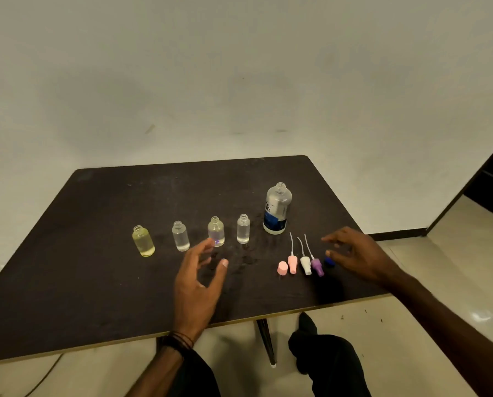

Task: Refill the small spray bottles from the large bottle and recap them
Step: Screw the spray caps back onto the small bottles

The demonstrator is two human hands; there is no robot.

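Four small uncapped clear glass spray bottles (193,235) in a row mid-table; tall clear blue-labelled large bottle (276,209) open, toward the far right corner. Pastel spray caps (302,263) lying near the front right edge. Left hand (196,285) spread, empty; right hand (357,255) loose, touching a blue cap (329,262). Seemingly between filling and recapping: next, a cap pinched, tube threaded in.

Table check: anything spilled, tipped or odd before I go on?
No bottle has tipped. The dark table looks smeared or wet around the third small bottle and fourth small bottle; whether that is spilled liquid or wear, I cannot tell. The pink cap lies apart from its sprayer.
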